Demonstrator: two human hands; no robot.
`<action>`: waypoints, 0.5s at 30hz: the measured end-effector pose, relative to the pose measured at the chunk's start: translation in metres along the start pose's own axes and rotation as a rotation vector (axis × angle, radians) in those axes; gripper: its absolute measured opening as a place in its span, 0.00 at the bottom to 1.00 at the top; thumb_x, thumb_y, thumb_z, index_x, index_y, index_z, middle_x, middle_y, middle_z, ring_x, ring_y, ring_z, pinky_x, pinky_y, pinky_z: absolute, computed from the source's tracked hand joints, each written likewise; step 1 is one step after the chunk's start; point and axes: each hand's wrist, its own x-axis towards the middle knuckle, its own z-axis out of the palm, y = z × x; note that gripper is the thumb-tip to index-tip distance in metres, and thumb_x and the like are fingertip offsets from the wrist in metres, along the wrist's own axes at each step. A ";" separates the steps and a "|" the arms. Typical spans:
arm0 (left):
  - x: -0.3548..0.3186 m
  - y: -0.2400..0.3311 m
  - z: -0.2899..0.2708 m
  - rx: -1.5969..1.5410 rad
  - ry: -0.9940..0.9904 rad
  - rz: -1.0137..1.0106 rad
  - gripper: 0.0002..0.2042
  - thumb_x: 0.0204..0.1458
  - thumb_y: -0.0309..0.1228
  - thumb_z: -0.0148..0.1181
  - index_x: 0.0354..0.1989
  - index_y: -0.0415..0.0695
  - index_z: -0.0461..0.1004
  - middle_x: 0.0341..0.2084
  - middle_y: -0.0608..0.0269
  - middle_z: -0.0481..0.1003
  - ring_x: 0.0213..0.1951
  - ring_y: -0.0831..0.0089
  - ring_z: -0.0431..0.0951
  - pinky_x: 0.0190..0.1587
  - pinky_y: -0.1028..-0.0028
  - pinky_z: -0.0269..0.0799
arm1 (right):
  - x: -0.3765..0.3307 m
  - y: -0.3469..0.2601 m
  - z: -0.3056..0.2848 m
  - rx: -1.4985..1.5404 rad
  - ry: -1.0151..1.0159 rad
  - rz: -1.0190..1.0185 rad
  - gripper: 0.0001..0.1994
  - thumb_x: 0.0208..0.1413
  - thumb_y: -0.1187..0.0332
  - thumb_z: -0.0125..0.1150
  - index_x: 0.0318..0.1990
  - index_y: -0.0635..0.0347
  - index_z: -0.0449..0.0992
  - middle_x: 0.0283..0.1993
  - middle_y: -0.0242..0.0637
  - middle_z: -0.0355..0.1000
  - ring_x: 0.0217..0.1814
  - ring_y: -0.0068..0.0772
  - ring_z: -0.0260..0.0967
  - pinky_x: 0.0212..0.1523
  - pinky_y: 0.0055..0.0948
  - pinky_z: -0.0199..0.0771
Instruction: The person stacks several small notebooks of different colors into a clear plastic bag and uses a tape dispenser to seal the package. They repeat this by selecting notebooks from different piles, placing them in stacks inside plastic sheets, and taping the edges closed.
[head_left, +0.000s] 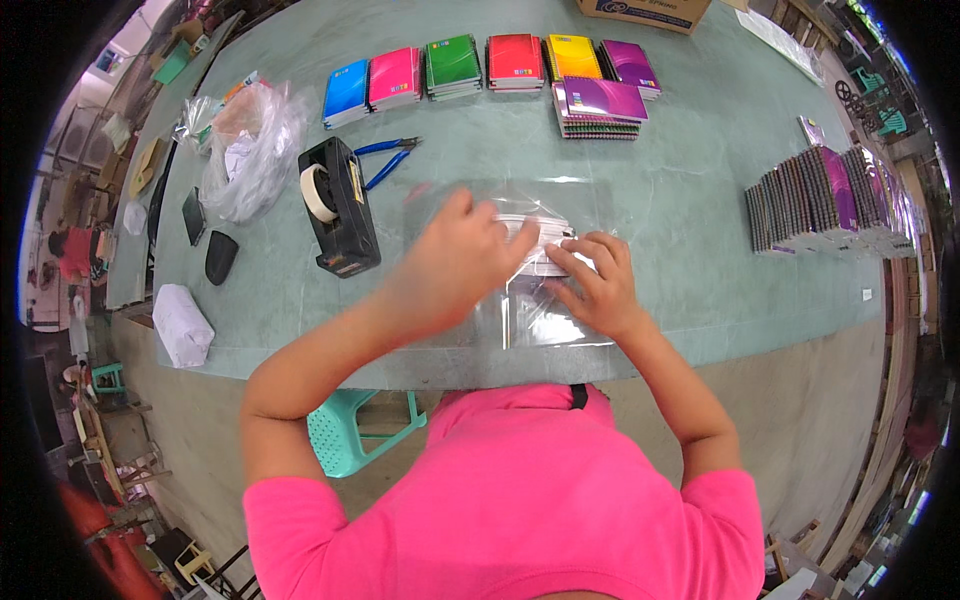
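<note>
On the table in front of me lies a clear plastic sheet (553, 322), shiny and creased. A small stack with white page edges (541, 240) sits on it, partly under film and partly hidden by my fingers; it looks like notebooks on edge. My left hand (462, 252) is over the left side of the stack, its fingers bent and smeared by motion, so its grip is unclear. From the right, my right hand (598, 283) has its thumb and fingers closed on the film at the stack's right end.
Coloured notebook stacks (516, 62) line the far side. Wrapped purple spiral notebooks (825, 205) stand at the right. To the left are a black tape dispenser (352, 235), blue-handled pliers (385, 165), a plastic bag (250, 150) and a white roll (183, 325). A green stool (345, 435) stands below.
</note>
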 end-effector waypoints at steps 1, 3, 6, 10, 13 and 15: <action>-0.003 0.001 0.002 -0.024 -0.104 0.018 0.09 0.38 0.32 0.55 0.29 0.43 0.73 0.24 0.62 0.70 0.33 0.67 0.69 0.48 0.64 0.62 | 0.002 0.001 0.000 -0.013 -0.004 -0.014 0.25 0.33 0.67 0.68 0.46 0.51 0.74 0.44 0.30 0.67 0.46 0.38 0.62 0.45 0.36 0.62; -0.016 0.024 -0.006 -0.033 -0.242 0.270 0.11 0.39 0.32 0.55 0.31 0.42 0.73 0.24 0.62 0.70 0.33 0.68 0.69 0.47 0.64 0.62 | 0.003 0.001 -0.003 -0.037 -0.017 -0.019 0.25 0.33 0.68 0.68 0.46 0.53 0.73 0.43 0.31 0.67 0.46 0.37 0.63 0.45 0.36 0.62; -0.022 0.037 -0.020 -0.249 -0.348 0.419 0.11 0.39 0.32 0.55 0.31 0.43 0.73 0.23 0.63 0.69 0.33 0.69 0.69 0.45 0.63 0.62 | 0.009 -0.001 -0.003 0.022 -0.054 -0.034 0.24 0.34 0.68 0.68 0.45 0.55 0.73 0.44 0.32 0.67 0.48 0.38 0.64 0.46 0.37 0.64; 0.022 -0.004 -0.007 -0.042 0.241 0.097 0.08 0.40 0.29 0.56 0.31 0.44 0.72 0.26 0.62 0.70 0.35 0.64 0.70 0.42 0.63 0.64 | 0.006 0.003 0.002 0.078 -0.068 -0.063 0.23 0.35 0.69 0.67 0.44 0.58 0.73 0.46 0.34 0.68 0.51 0.38 0.64 0.49 0.39 0.65; 0.047 -0.060 0.008 -0.054 -0.071 -0.132 0.12 0.41 0.28 0.57 0.37 0.45 0.73 0.33 0.60 0.72 0.39 0.60 0.71 0.43 0.62 0.64 | 0.006 0.000 0.002 0.068 -0.053 -0.089 0.23 0.36 0.69 0.67 0.45 0.58 0.73 0.47 0.36 0.68 0.52 0.39 0.65 0.51 0.40 0.65; 0.052 -0.059 -0.022 -0.303 0.042 -0.131 0.12 0.41 0.29 0.57 0.38 0.44 0.73 0.32 0.59 0.72 0.40 0.60 0.71 0.46 0.62 0.64 | 0.003 0.004 -0.002 0.044 -0.059 -0.088 0.22 0.36 0.69 0.67 0.45 0.59 0.73 0.47 0.36 0.68 0.51 0.40 0.65 0.50 0.40 0.65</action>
